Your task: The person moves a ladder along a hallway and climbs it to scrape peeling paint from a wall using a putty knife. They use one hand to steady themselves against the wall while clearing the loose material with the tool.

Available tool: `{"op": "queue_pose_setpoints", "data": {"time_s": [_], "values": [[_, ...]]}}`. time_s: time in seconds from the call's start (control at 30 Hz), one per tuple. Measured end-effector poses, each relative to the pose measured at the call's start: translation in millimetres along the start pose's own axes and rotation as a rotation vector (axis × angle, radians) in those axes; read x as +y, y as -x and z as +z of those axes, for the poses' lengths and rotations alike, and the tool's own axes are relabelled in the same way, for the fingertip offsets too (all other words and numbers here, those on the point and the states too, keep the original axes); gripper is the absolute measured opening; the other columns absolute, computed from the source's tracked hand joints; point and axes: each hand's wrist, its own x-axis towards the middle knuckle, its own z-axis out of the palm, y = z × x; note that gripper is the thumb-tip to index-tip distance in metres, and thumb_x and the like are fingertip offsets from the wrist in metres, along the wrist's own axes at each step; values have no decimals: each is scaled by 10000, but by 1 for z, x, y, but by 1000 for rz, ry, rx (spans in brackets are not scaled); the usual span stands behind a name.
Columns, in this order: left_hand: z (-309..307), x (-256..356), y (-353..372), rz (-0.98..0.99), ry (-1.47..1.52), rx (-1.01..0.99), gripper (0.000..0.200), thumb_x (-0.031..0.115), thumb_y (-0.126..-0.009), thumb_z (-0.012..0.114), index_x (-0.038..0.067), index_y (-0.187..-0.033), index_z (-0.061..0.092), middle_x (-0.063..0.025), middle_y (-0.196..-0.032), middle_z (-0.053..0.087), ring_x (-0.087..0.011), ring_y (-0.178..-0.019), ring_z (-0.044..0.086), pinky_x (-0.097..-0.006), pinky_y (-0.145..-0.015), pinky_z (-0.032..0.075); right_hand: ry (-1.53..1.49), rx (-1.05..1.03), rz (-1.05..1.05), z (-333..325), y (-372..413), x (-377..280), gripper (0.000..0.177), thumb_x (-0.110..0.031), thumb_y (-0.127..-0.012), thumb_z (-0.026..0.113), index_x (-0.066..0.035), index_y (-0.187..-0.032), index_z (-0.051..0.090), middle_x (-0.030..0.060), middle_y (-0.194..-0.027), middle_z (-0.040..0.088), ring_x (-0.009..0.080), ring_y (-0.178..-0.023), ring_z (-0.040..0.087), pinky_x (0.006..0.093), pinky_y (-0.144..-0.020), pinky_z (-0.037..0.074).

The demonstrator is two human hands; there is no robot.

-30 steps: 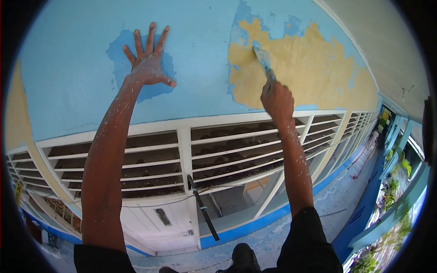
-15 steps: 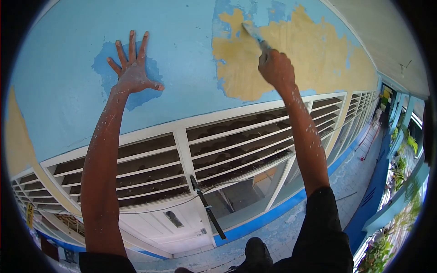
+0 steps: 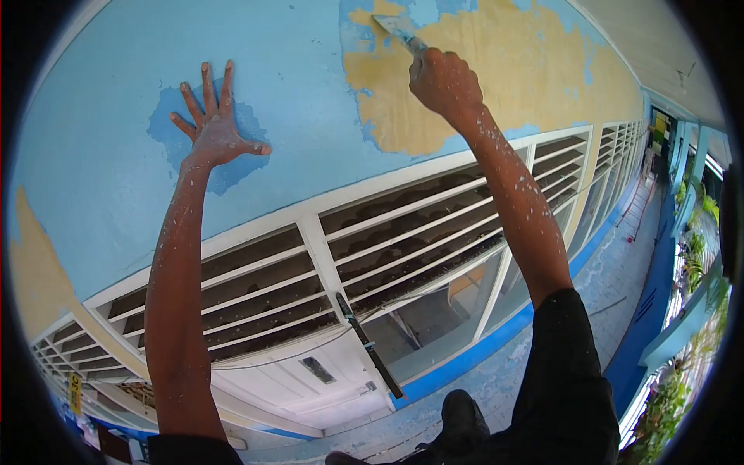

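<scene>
My left hand (image 3: 215, 132) lies flat with spread fingers on the light blue wall (image 3: 287, 101), over a darker blue patch (image 3: 242, 172). Wrapped round the handle of a scraper (image 3: 397, 31) is my right hand (image 3: 447, 81), higher up and to the right. The scraper's blade touches or nearly touches the wall near the upper left edge of a large yellowish patch (image 3: 511, 62) with ragged blue borders. White specks cover both forearms.
Below the wall run white slatted windows (image 3: 418, 225) and a white door (image 3: 302, 376). A dark pole (image 3: 372, 349) slants by the door. The floor lies far below, with a red ladder (image 3: 637, 203) and plants (image 3: 666, 411) at the right.
The scraper and my right hand have moved left and slightly up along the wall. My left hand stays flat on the same patch. The view has shifted a little.
</scene>
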Motion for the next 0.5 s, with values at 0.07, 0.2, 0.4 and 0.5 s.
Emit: {"op": "queue_pose_setpoints", "data": {"time_s": [0.07, 0.2, 0.4, 0.5], "values": [[-2, 0, -1, 9, 22, 17, 1764, 694, -264, 989, 418, -1665, -46, -42, -1746, -209, -469, -1526, -313, -822, -1112, -136, -14, 29, -22, -1, -5, -7, 340, -305, -945, 589, -18, -1050, 739, 319, -965, 721, 506, -894, 707, 575, -822, 583], [-1, 0, 1, 11, 30, 8, 1761, 706, -273, 985, 408, -1667, -49, -52, -1747, -203, -463, -1527, -315, -810, -1114, -154, -73, 162, -65, 3, -74, -5, 344, -310, -945, 590, -36, -1103, 722, 298, -983, 723, 496, -934, 707, 568, -836, 585], [-1, 1, 5, 18, 42, 20, 1749, 659, -299, 1004, 417, -1663, -64, -43, -1745, -212, -459, -1534, -301, -806, -1120, -155, 51, -75, -46, -12, -2, -20, 398, -274, -946, 590, -133, -1309, 670, 268, -1000, 739, 467, -948, 724, 552, -854, 589], [-7, 5, 5, -13, 44, 2, 1755, 633, -294, 1012, 425, -1661, -69, -35, -1743, -221, -459, -1536, -298, -809, -1123, -145, -6, -83, -44, -6, 15, -28, 347, -289, -944, 598, -62, -1172, 728, 315, -936, 716, 518, -909, 699, 586, -824, 579]]}}
